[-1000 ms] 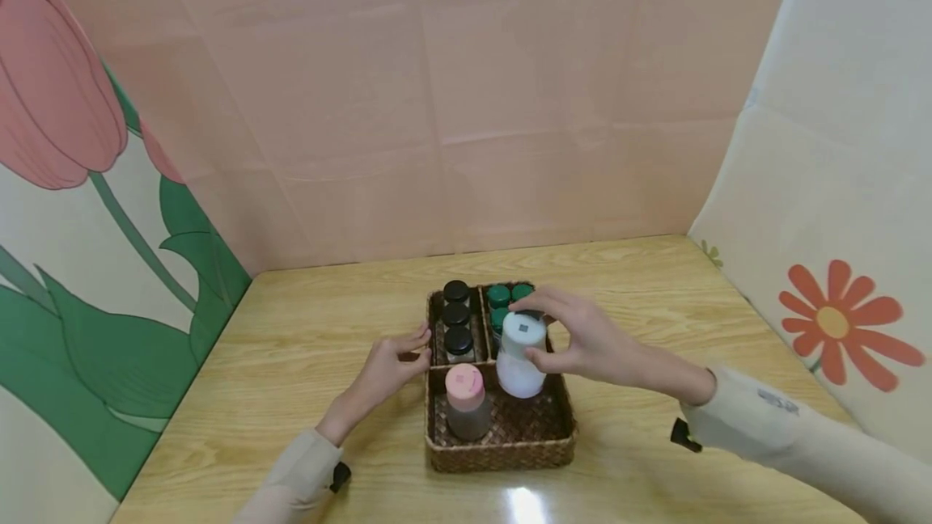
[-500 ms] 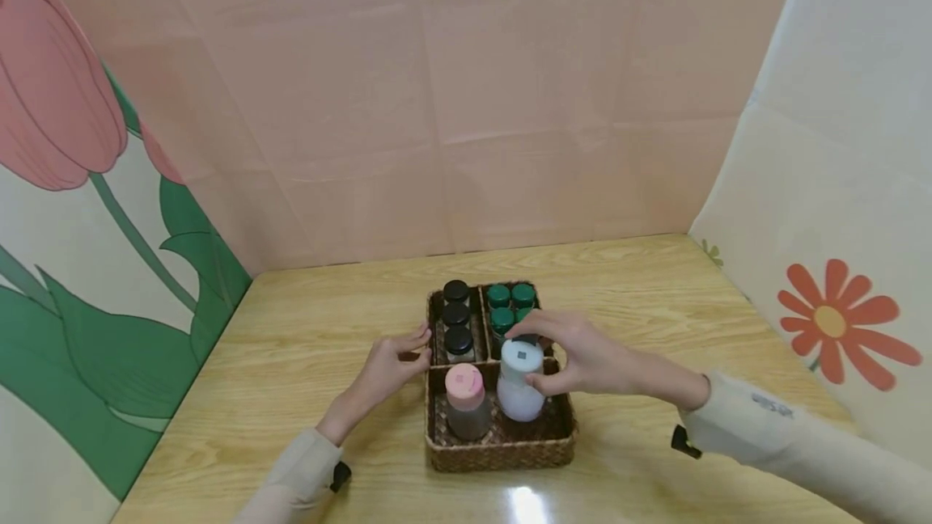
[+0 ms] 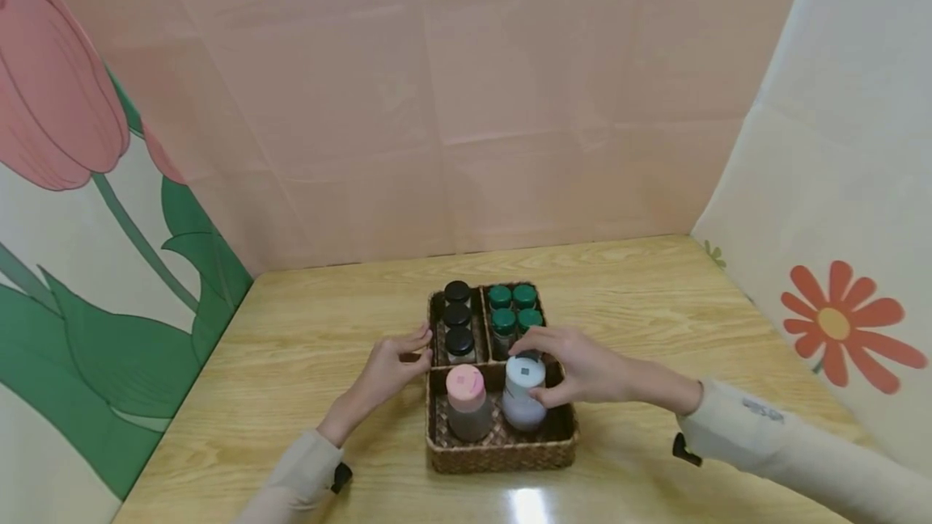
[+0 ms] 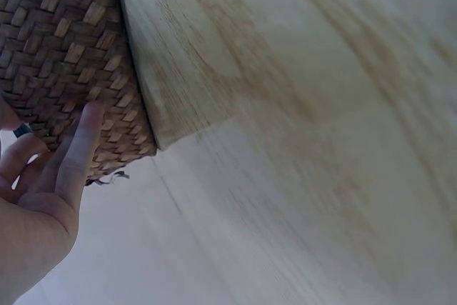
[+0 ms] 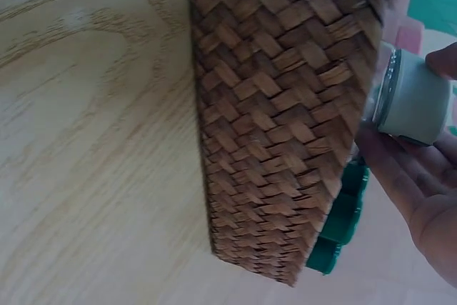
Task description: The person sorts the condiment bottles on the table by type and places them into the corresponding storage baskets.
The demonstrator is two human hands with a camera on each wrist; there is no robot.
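In the head view, my right hand [image 3: 582, 366] pinches the pale lid of a white-capped bottle [image 3: 526, 404] between thumb and fingers. The bottle stands upright low inside the front compartment of a woven basket [image 3: 502, 457]. Beside it on the left is a pink-capped bottle [image 3: 467, 403]. The right wrist view shows the pale lid [image 5: 416, 98] in my fingers, just past the basket's rim. My left hand [image 3: 389, 369] rests its fingertips against the basket's left side; in the left wrist view, one extended finger [image 4: 84, 141] lies along the woven wall [image 4: 68, 48].
The back left compartment holds black-lidded jars [image 3: 457, 315], and the back right one holds several green-lidded jars [image 3: 502, 320]. A wooden table [image 3: 328, 306] carries the basket. A pink backdrop [image 3: 437, 103] stands behind, with a flowered panel [image 3: 837, 184] on the right.
My right hand has moved down and toward the front with the white-capped bottle, deeper into the front compartment. More green lids show behind it. My left hand has stayed in place.
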